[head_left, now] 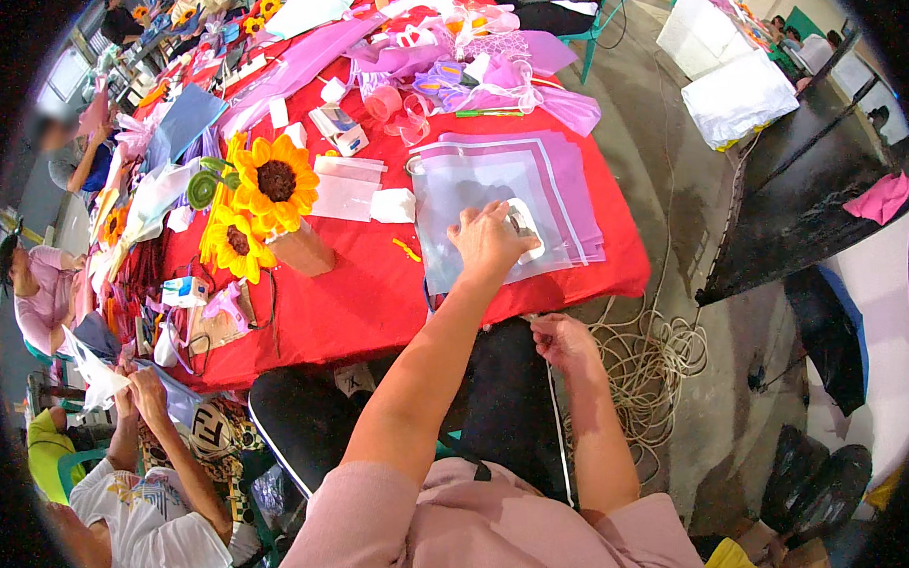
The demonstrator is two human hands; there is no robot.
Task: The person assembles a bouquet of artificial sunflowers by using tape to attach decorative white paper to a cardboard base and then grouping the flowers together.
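Observation:
My left hand (488,241) reaches over a stack of translucent pale and lilac wrapping sheets (451,184) with white border lines. Its fingers are spread, and its thumb side touches a white rounded object (525,221) with a dark middle, partly hidden by the hand. At the table's front edge, above my right thigh, is my right hand (567,340). Its fingers are closed in a pinch; a small pale bit shows at the tips, too small to name. Left of the sheets stand yellow artificial sunflowers (274,180) by a brown block-like holder (305,251).
A red cloth (376,317) covers the table. On it lie a white crumpled piece (393,206), a small box (339,130), clear ribbon rolls (383,103) and lilac wrapping. Coiled rope (648,377) lies on the floor at right. Another person's hands (138,395) work at left.

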